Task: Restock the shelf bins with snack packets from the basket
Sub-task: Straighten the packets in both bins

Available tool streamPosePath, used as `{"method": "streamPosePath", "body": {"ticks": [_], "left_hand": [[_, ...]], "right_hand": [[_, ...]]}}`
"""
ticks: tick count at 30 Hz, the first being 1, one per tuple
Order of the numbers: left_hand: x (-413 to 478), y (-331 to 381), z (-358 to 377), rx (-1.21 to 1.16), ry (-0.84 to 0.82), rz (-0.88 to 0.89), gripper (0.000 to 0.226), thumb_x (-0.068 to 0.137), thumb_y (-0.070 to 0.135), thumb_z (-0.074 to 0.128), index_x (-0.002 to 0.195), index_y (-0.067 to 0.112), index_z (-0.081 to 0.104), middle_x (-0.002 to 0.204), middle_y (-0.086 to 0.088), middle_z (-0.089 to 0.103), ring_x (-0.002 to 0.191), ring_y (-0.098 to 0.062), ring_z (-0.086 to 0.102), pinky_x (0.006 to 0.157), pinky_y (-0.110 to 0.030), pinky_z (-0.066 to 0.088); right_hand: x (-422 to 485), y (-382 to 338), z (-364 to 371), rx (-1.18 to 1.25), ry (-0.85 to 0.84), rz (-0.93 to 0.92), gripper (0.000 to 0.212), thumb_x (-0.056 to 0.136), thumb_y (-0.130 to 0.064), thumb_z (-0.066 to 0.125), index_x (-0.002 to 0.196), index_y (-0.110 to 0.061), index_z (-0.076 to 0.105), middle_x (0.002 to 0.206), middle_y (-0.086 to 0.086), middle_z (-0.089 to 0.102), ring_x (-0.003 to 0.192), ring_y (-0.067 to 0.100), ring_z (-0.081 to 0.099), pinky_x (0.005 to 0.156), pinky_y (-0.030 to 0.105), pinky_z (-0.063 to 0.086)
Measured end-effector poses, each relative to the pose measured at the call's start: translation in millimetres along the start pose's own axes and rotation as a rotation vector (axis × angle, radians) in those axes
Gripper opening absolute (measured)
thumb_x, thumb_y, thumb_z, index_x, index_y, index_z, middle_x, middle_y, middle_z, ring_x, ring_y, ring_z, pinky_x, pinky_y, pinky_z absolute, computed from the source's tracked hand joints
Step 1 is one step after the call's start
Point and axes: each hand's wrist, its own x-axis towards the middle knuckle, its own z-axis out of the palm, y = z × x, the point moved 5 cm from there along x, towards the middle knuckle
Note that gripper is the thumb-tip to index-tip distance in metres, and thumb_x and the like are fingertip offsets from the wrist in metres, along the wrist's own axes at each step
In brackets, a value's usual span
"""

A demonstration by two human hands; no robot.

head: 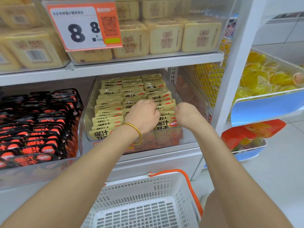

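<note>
I log the white basket (131, 179), orange handle (190, 183), nearest me below the shelf. Above it both arms reach into the clear bin (84, 119), where yellow packets (108, 102) stand in three rows: the left hand (143, 116), a gold bangle (137, 131) at its wrist, curls its fingers onto the right-hand row, and the right hand (187, 114) curls its fingers round that row's outer edge. Further left lie black packets (41, 122); on the shelf above, beige packs (164, 38) sit beside a price card (83, 25)
</note>
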Motion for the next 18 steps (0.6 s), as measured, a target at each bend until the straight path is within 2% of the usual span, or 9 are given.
{"method": "streamPosePath", "body": {"ticks": [2, 6, 9, 12, 14, 16, 18], "left_hand": [[3, -1, 0, -0.043, 0.016, -0.016, 0.035, 0.088, 0.019, 0.032, 0.092, 0.003, 0.063, 0.107, -0.01, 0.06, 0.11, -0.03, 0.05, 0.096, -0.041, 0.042], [9, -2, -9, -0.056, 0.096, -0.041, 0.031, 0.093, 0.014, 0.038, 0.103, 0.005, 0.067, 0.114, -0.011, 0.06, 0.113, -0.029, 0.048, 0.101, -0.037, 0.036], [16, 3, -12, 0.008, 0.058, -0.075, 0.028, 0.096, 0.017, 0.04, 0.106, 0.012, 0.066, 0.115, -0.012, 0.055, 0.113, -0.033, 0.043, 0.094, -0.039, 0.037], [25, 4, -11, 0.082, -0.057, -0.125, 0.027, 0.096, 0.021, 0.04, 0.097, 0.015, 0.066, 0.114, -0.013, 0.048, 0.113, -0.034, 0.041, 0.092, -0.04, 0.037], [28, 4, -11, 0.074, -0.096, -0.135, 0.028, 0.095, 0.024, 0.041, 0.076, 0.018, 0.06, 0.108, -0.01, 0.047, 0.112, -0.033, 0.041, 0.095, -0.042, 0.037], [28, 3, -12, 0.036, -0.094, -0.143, 0.033, 0.095, 0.025, 0.045, 0.063, 0.023, 0.051, 0.105, -0.008, 0.049, 0.111, -0.033, 0.042, 0.095, -0.043, 0.038], [26, 2, -11, -0.004, -0.059, -0.169, 0.033, 0.095, 0.025, 0.047, 0.063, 0.025, 0.05, 0.111, -0.009, 0.052, 0.112, -0.033, 0.042, 0.094, -0.043, 0.037]], "right_hand": [[-1, -2, 1, -0.006, -0.003, 0.002, 0.027, 0.1, -0.011, 0.036, 0.109, 0.003, 0.058, 0.116, 0.02, 0.059, 0.108, 0.034, 0.055, 0.075, 0.026, 0.035], [-4, 3, -3, 0.06, -0.038, -0.02, 0.037, 0.103, -0.021, 0.031, 0.111, 0.004, 0.058, 0.11, 0.018, 0.059, 0.111, 0.035, 0.054, 0.081, 0.03, 0.039], [-5, 13, -12, 0.053, -0.017, 0.04, 0.042, 0.104, -0.027, 0.027, 0.112, 0.001, 0.056, 0.117, 0.02, 0.058, 0.109, 0.034, 0.054, 0.082, 0.032, 0.038], [-7, 14, -13, 0.053, -0.076, 0.042, 0.034, 0.103, -0.022, 0.028, 0.09, -0.005, 0.055, 0.099, 0.014, 0.056, 0.092, 0.028, 0.05, 0.07, 0.026, 0.034], [-6, 12, -13, 0.088, -0.116, 0.051, 0.036, 0.102, -0.021, 0.031, 0.076, -0.007, 0.052, 0.093, 0.011, 0.053, 0.084, 0.025, 0.047, 0.057, 0.028, 0.032], [-6, 9, -11, 0.103, -0.159, 0.056, 0.044, 0.103, -0.032, 0.025, 0.089, -0.006, 0.058, 0.095, 0.01, 0.054, 0.084, 0.025, 0.05, 0.057, 0.027, 0.034], [-5, 7, -6, 0.08, -0.198, 0.074, 0.05, 0.103, -0.037, 0.018, 0.109, -0.006, 0.057, 0.099, 0.011, 0.052, 0.086, 0.025, 0.051, 0.062, 0.027, 0.034]]}}
